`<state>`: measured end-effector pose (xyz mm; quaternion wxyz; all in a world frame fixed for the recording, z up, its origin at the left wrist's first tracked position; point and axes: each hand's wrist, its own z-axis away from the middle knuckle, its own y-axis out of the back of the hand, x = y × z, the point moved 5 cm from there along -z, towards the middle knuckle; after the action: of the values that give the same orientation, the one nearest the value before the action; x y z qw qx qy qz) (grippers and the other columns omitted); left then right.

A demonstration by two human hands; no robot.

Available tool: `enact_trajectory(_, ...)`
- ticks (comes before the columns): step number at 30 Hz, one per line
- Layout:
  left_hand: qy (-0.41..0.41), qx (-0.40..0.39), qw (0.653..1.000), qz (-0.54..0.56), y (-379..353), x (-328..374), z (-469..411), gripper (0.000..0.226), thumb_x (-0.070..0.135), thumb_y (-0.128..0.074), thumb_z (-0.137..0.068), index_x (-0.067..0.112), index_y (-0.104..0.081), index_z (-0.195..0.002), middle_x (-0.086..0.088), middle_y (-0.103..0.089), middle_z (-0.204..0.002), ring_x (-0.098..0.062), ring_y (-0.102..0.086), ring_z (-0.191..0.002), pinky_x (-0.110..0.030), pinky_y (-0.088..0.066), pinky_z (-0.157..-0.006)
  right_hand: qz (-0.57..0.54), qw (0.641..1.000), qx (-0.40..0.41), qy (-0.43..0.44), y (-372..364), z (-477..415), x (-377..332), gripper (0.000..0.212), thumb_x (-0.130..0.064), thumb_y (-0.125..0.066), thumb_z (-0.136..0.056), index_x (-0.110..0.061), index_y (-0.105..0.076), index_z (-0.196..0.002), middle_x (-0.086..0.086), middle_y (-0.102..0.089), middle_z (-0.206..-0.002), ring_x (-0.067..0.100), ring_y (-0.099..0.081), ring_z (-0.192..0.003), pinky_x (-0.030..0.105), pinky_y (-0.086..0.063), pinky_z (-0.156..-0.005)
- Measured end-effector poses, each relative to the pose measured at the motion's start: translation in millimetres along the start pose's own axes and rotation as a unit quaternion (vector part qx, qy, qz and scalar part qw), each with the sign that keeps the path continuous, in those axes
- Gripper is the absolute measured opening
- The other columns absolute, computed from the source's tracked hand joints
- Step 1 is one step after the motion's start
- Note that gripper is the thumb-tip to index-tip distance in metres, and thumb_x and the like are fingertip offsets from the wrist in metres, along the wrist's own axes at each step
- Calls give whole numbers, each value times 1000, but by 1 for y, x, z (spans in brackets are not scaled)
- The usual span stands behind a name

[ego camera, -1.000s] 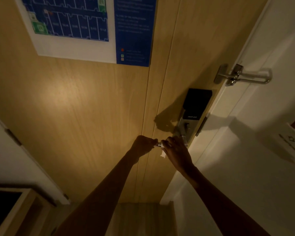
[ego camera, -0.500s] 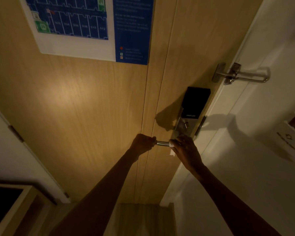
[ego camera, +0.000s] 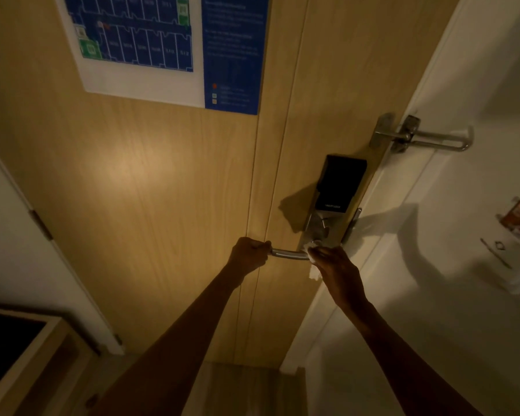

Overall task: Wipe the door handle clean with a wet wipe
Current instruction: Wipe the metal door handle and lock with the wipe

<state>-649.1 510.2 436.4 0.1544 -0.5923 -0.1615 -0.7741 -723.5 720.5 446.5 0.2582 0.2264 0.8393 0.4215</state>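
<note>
A silver lever door handle (ego camera: 288, 253) sticks out leftward from the lock plate on the wooden door (ego camera: 168, 190). My left hand (ego camera: 248, 253) is closed around the handle's free end. My right hand (ego camera: 332, 265) is wrapped around the handle's base by the lock plate, pressing a white wet wipe (ego camera: 312, 273) onto it. A corner of the wipe hangs below my fingers. Only the handle's middle stretch shows between my two hands.
A black electronic lock panel (ego camera: 341, 184) sits above the handle. A metal swing latch (ego camera: 421, 136) bridges the door and the white frame (ego camera: 403, 220). A blue floor plan (ego camera: 162, 46) hangs on the door. A wooden cabinet (ego camera: 21, 355) stands at the lower left.
My right hand slid right along the handle with the wipe, from beside my left hand to the base, uncovering the middle of the handle. My left hand kept its grip.
</note>
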Motion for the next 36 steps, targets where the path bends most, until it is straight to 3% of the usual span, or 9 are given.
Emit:
enact_trajectory(2, -2, 10, 1000, 2, -1, 1, 5, 15, 13, -65, -87, 6, -74, -77, -18, -65, -78, -24, -61, -71, -32, -50, -68, -5, 1000, -9, 4, -3, 1, 0, 43, -13, -75, -82, -15, -63, -124, 6, -64, -120, 20, -65, -104, 30, -60, -77)
enact_trajectory(5, 1, 26, 1000, -1, -2, 1, 8, 15, 14, -65, -86, 2, -74, -84, -13, -65, -73, -20, -62, -69, -30, -51, -70, -61, 995, 9, -75, -5, 6, 10, 32, -30, -63, -91, -18, -62, -121, -5, -63, -112, 11, -65, -101, 11, -53, -73)
enact_trajectory(7, -4, 33, 999, -9, -2, 1, 7, 17, 15, -65, -87, 1, -74, -85, -13, -65, -73, -20, -61, -68, -30, -50, -69, -75, 992, 35, -96, -1, 7, 8, 32, -27, -61, -91, -13, -64, -120, -3, -63, -115, 8, -62, -105, 4, -48, -76)
enact_trajectory(10, -14, 41, 999, -2, -4, 0, 6, 17, 17, -65, -87, 3, -73, -81, -13, -64, -72, -22, -60, -69, -31, -50, -66, -133, 983, 78, -104, 10, 7, 3, 24, -18, -64, -89, -10, -69, -112, 4, -67, -112, 12, -64, -103, 12, -50, -83)
enact_trajectory(14, -22, 58, 998, -12, -3, -4, 5, 20, 23, -66, -87, 6, -74, -81, -14, -68, -75, -22, -65, -73, -37, -55, -78, -181, 963, 153, -127, 22, 5, -1, 18, -11, -68, -87, -7, -71, -104, 7, -68, -107, 14, -66, -93, 20, -56, -77)
enact_trajectory(18, -29, 62, 997, -25, -3, 0, 3, 22, 27, -65, -88, 8, -73, -80, -16, -71, -80, -21, -66, -74, -41, -57, -84, -185, 959, 150, -151, 15, 7, 7, 21, -11, -70, -86, -6, -70, -106, 9, -64, -110, 20, -68, -91, 23, -58, -77)
enact_trajectory(24, -36, 62, 996, -60, -4, 3, 6, 26, 30, -68, -86, 5, -74, -82, -17, -71, -80, -23, -66, -76, -41, -56, -84, -98, 992, 45, -73, -8, 16, 4, 51, -6, -70, -85, -15, -55, -133, 12, -52, -130, 20, -58, -115, 29, -59, -81)
enact_trajectory(30, -40, 53, 994, -85, -3, 7, 6, 24, 33, -71, -82, 10, -75, -79, -9, -66, -69, -20, -62, -68, -33, -50, -71, -61, 992, 56, -91, 6, 12, 9, 33, -12, -66, -87, -11, -65, -120, 10, -67, -114, 22, -65, -104, 32, -58, -85)
enact_trajectory(36, -27, 54, 995, -83, -4, 7, 6, 26, 33, -71, -82, 8, -75, -78, -10, -65, -68, -20, -60, -67, -31, -48, -68, -60, 986, 100, -119, 16, 15, 10, 26, -12, -70, -85, -9, -70, -111, 7, -68, -108, 20, -70, -93, 32, -61, -73)
